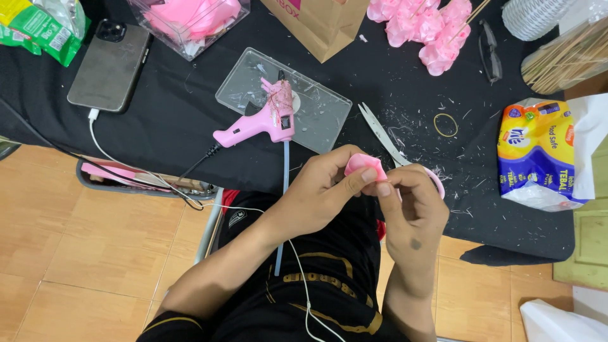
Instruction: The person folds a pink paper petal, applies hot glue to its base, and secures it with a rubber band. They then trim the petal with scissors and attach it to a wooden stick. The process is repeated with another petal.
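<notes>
A blue-and-yellow plastic packet point(537, 155) lies at the table's right edge, a green pouch point(39, 26) at the far left corner, a brown paper bag point(322, 25) up top. Both the left hand point(323, 190) and the right hand point(408, 206) pinch a small pink petal piece point(362, 164) between closed fingertips, held over the table's near edge; its long axis cannot be told.

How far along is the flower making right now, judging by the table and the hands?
Done: a cluster of finished pink flowers on sticks lies at the table's far edge. In hand: the left hand and right hand pinch a small pink petal piece together. Left: more pink material in the clear box and unused sticks; the pink glue gun rests nearby.
</notes>
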